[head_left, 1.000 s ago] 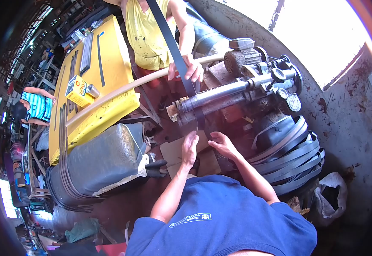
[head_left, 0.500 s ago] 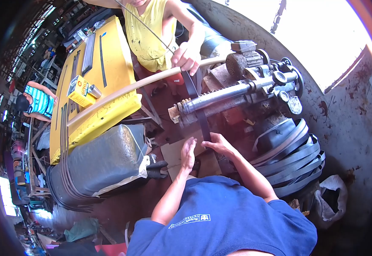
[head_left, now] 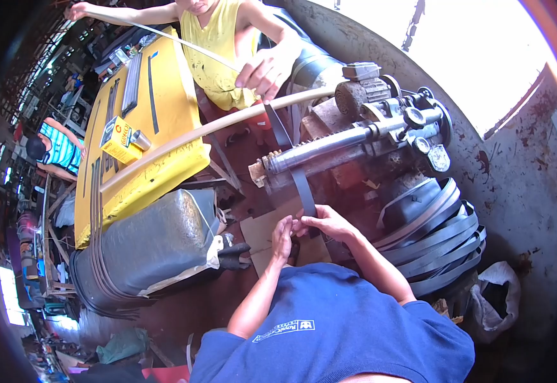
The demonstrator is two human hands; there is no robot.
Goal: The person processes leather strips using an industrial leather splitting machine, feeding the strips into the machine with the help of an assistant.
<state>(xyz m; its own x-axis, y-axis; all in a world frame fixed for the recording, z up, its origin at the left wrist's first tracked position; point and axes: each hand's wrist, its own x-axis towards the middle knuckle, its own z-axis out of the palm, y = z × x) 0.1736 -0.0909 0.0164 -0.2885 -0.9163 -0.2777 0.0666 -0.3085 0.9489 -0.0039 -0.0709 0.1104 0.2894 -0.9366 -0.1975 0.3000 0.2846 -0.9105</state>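
Note:
A long dark strap [head_left: 303, 190] runs down past the roller end of the machine [head_left: 329, 143] to my hands. Around its near end, my right hand [head_left: 327, 222] is closed, thumb on top. My left hand [head_left: 282, 237] is beside it, fingers stretched upward and fingertips right at the right hand's fingers; nothing shows in its grip. Beyond the machine, a co-worker's hand [head_left: 264, 71] is over the strap's far end. That co-worker's other raised arm holds a pale thin strip [head_left: 183, 41] stretched between both hands.
A coil of black straps [head_left: 428, 239] lies at my right below the machine. To the left stand a yellow-covered table [head_left: 175, 96] with a yellow box [head_left: 120, 137] and a dark padded block [head_left: 157, 233]. A pale curved bar [head_left: 208, 127] crosses ahead. Another person [head_left: 58, 148] is farther left.
My hands have come together, the right shifting slightly left and down along the strap. The co-worker's near hand has moved left and up, the other arm out to the left with the strip.

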